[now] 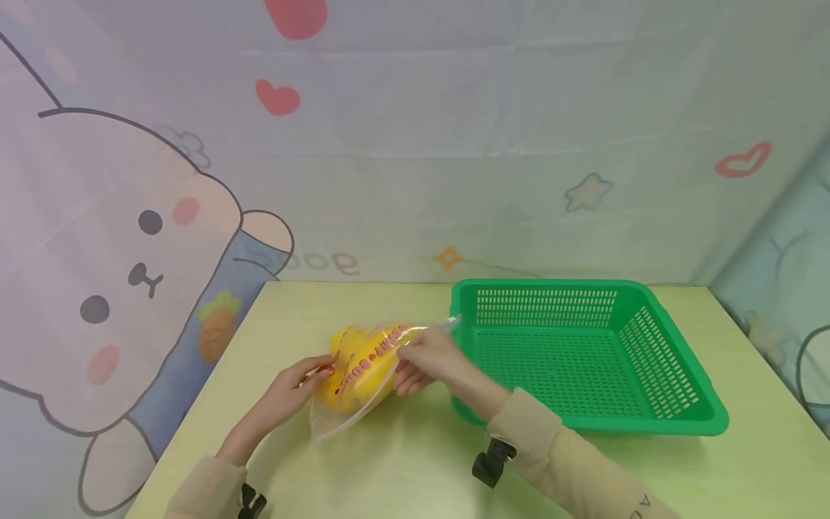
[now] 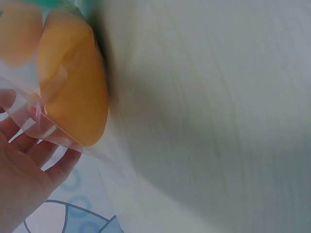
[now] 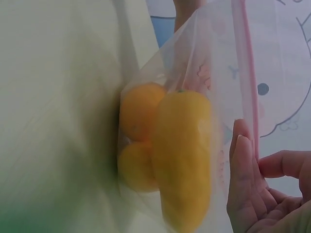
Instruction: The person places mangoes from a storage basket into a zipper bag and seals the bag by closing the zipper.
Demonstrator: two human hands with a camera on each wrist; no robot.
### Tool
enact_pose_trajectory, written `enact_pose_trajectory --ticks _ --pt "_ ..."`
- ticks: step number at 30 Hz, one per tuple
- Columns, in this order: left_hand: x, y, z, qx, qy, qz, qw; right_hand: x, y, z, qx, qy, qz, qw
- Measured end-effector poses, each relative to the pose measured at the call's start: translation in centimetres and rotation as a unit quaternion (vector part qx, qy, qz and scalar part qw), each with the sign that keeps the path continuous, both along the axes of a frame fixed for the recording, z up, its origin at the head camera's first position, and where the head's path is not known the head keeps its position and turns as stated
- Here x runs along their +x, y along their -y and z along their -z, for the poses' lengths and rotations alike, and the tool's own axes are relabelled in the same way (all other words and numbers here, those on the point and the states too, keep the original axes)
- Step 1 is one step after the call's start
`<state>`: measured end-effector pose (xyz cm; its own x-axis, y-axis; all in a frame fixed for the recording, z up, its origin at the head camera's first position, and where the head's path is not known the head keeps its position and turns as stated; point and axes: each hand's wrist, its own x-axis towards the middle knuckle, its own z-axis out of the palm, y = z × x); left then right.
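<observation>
A clear zip bag (image 1: 353, 422) with red print and a pinkish zip strip (image 3: 248, 63) stands over the table. Inside it are a long yellow fruit (image 3: 182, 160) and two round orange-yellow fruits, one of them the upper orange fruit (image 3: 138, 109). My right hand (image 1: 431, 359) pinches the bag's zip edge between thumb and fingers. On the other side, my left hand (image 1: 292, 389) holds the bag's left part. Fingers (image 2: 63, 162) of that hand spread along the plastic beside the long fruit in the left wrist view.
A green plastic basket (image 1: 586, 425) with slotted walls stands right of the bag on the pale yellow table (image 1: 402, 476). Behind the table hangs a printed cloth (image 1: 402, 202) with a cartoon animal. At the far right, a dark cable (image 1: 802, 367) loops down.
</observation>
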<state>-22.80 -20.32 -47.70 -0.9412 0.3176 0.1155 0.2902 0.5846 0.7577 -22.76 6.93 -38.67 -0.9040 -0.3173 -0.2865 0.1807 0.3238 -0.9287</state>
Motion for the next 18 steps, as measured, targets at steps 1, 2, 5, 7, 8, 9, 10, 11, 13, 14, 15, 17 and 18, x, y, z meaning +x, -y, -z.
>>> enact_pose_trajectory --ticks 1,2,5,7,8,9,10,11,13,14,15,17,18 --pt "0.1 0.0 0.0 -0.002 -0.002 -0.002 1.0 -0.1 0.1 -0.1 0.002 0.0 -0.002 1.0" --pt "0.3 0.1 0.0 -0.001 -0.003 -0.004 1.0 -0.2 0.2 -0.1 0.004 0.0 -0.003 1.0" --pt "0.6 0.1 0.1 -0.001 -0.002 -0.017 0.9998 -0.6 0.5 -0.3 0.011 -0.004 -0.002 1.0" --pt "0.9 0.1 0.1 -0.001 -0.002 -0.027 0.9996 -1.0 0.7 -0.4 0.017 -0.008 0.001 1.0" --pt "1.0 0.1 0.1 -0.002 -0.001 -0.032 0.9995 -1.1 0.9 -0.5 0.02 -0.01 0.003 1.0" --pt "1.1 0.0 0.0 -0.004 0.0 -0.038 0.9993 -1.3 1.0 -0.5 0.025 -0.014 0.005 1.0" --pt "1.2 0.0 0.0 -0.007 0.0 -0.044 0.999 -1.5 1.1 -0.6 0.029 -0.017 0.006 0.999" --pt "1.3 -0.1 -0.1 -0.01 0.001 -0.049 0.9988 -1.6 1.1 -0.7 0.033 -0.02 0.006 0.999" --pt "1.4 -0.2 -0.2 -0.014 0.007 -0.06 0.9981 -1.8 1.3 -0.8 0.04 -0.027 0.005 0.999" --pt "1.5 -0.3 -0.3 -0.016 0.009 -0.066 0.9976 -1.9 1.3 -0.9 0.043 -0.028 0.004 0.999" --pt "1.6 -0.3 -0.3 -0.017 0.013 -0.073 0.9971 -2.0 1.4 -0.9 0.046 -0.03 0.002 0.998" --pt "1.8 -0.4 -0.4 -0.019 0.016 -0.083 0.9963 -2.2 1.5 -1.0 0.051 -0.032 0.0 0.998" --pt "1.9 -0.4 -0.4 -0.019 0.017 -0.088 0.9958 -2.3 1.6 -1.1 0.054 -0.032 -0.002 0.998"
